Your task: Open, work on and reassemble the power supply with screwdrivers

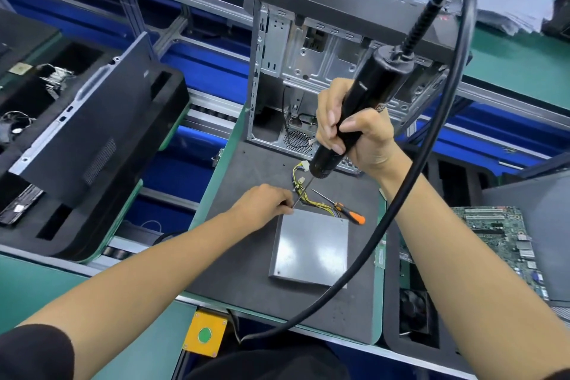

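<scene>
Grey sheet metal forms the flat, closed box of the power supply [310,248], which lies on a dark grey mat [243,241] on the green desk [148,345], in front of an open, upright computer case of bare steel with a black top [296,49]. A bundle of yellow and black wires [311,199] runs from the box's far edge toward the case. The right hand [348,129] grips a black cylindrical electric screwdriver [361,111], fingers wrapped round its barrel; the tool tilts, its thin bit [303,191] pointing down at the far left corner of the box. A thick black cable [425,194] loops from the tool's top round to the desk's near edge. The left hand [265,203] rests at that same corner, fingertips pinched together beside the bit tip; whether they hold a screw cannot be told. An orange-and-black handled manual screwdriver [342,210] lies across the box's far right corner. A green circuit board [499,241] sits to the right, and a yellow box with a green button [205,333] is at the desk's front edge.
</scene>
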`<act>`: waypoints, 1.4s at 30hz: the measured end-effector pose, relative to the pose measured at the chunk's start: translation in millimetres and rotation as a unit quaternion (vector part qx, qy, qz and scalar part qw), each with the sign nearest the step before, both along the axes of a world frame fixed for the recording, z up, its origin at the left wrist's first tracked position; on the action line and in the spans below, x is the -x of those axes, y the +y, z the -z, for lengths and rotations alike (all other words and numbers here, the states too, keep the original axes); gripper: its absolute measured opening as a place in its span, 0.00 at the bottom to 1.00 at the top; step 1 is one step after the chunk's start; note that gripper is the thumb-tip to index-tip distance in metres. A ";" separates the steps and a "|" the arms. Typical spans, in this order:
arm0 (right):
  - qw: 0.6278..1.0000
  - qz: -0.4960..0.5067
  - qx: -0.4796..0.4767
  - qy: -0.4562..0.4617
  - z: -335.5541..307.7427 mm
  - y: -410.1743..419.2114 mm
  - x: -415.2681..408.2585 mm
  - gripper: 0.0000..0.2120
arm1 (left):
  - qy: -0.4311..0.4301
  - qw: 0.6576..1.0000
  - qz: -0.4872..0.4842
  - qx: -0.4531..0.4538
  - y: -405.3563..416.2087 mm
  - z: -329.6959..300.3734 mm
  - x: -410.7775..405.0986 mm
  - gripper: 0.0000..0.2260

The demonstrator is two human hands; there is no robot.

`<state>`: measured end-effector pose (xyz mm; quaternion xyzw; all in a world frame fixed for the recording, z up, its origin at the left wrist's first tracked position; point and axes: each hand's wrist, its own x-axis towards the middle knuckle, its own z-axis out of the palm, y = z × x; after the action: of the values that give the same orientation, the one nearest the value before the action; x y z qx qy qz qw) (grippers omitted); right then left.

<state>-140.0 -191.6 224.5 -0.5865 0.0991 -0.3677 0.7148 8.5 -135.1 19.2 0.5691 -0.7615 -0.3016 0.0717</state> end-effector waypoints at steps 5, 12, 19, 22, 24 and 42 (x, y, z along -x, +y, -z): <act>1.000 -0.007 0.000 0.017 2.6 -1.6 -3.9 0.06 | 0.012 1.000 0.005 -0.007 -3.9 3.4 -0.8 0.06; 0.999 0.021 0.011 0.032 1.7 -4.4 -5.4 0.08 | 0.113 0.992 -0.019 -0.054 -3.3 18.2 -7.8 0.10; 0.999 0.024 0.014 -0.018 1.7 1.4 -2.8 0.10 | 0.156 0.985 -0.055 -0.047 5.7 25.8 -13.0 0.10; 0.998 0.046 0.032 -0.007 3.4 5.3 5.1 0.09 | 0.174 0.981 -0.069 -0.055 7.6 23.6 -12.8 0.11; 0.997 0.069 0.030 -0.008 1.8 8.0 8.2 0.09 | 0.184 0.979 -0.065 -0.063 7.7 20.9 -14.1 0.11; 0.968 0.247 0.008 -0.036 -4.8 20.5 50.0 0.08 | 0.089 0.968 -0.233 0.000 -69.1 30.5 -6.9 0.12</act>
<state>-190.0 -171.1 229.2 -0.5358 0.2122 -0.5544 0.6005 15.4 -204.1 -11.3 0.7013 -0.5988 -0.3260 0.2080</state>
